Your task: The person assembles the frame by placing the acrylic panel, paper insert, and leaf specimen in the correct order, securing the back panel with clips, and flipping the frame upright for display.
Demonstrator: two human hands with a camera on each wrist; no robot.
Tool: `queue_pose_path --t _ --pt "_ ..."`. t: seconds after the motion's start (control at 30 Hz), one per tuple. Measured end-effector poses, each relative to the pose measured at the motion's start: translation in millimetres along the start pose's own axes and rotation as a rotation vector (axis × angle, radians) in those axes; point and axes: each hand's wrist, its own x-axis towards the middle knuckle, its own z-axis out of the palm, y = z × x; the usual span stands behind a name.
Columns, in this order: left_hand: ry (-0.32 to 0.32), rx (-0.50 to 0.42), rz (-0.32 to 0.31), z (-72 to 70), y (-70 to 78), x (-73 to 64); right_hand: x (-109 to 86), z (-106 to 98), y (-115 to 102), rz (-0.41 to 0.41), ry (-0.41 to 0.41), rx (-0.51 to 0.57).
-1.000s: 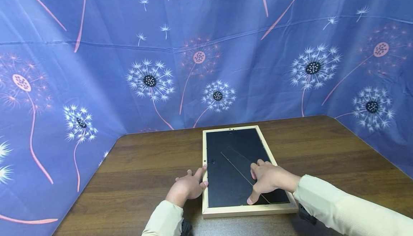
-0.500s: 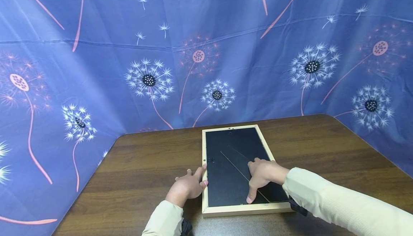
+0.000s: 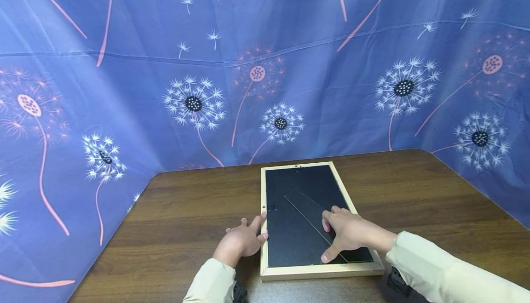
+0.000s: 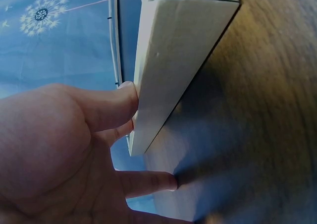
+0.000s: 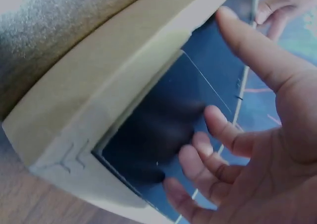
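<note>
A picture frame with a pale wood rim (image 3: 298, 272) lies back side up on the table. Its black backing board (image 3: 290, 236) carries a thin diagonal line running to the near right corner. My left hand (image 3: 241, 242) touches the left side of the rim with thumb and index finger; in the left wrist view two straight fingers (image 4: 148, 182) reach down to the table. My right hand (image 3: 349, 231) lies over the board's near right part, thumb tip by the near inner edge. Its other fingers (image 5: 198, 169) are bent loosely over the board in the right wrist view.
The brown wood-grain table (image 3: 186, 211) extends to both sides of the frame. A blue curtain (image 3: 331, 96) with a dandelion print hangs behind it and along both sides. Dark straps (image 3: 398, 282) show under the sleeves.
My right hand first shifts slightly left, then back to the right, its thumb sliding a little right along the near edge. My left hand and the frame hold their places.
</note>
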Motion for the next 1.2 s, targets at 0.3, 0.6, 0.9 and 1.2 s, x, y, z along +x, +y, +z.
queue_pose_path --t 0.3,0.6,0.9,1.2 --pt "0.011 0.006 0.025 -0.4 -1.0 -1.0 -4.9 -24.3 30.0 -0.210 -0.089 0.322" --pt "0.009 0.002 0.012 -0.7 -0.7 -0.9 -5.5 -39.0 70.2 -0.186 0.066 0.474" --pt "0.013 -0.005 0.006 -0.1 -1.5 -1.8 -5.4 -40.6 106.2 -0.092 0.062 0.494" --pt "0.001 -0.016 -0.007 0.4 -1.1 -1.0 3.3 -36.2 120.8 -0.061 0.076 0.502"
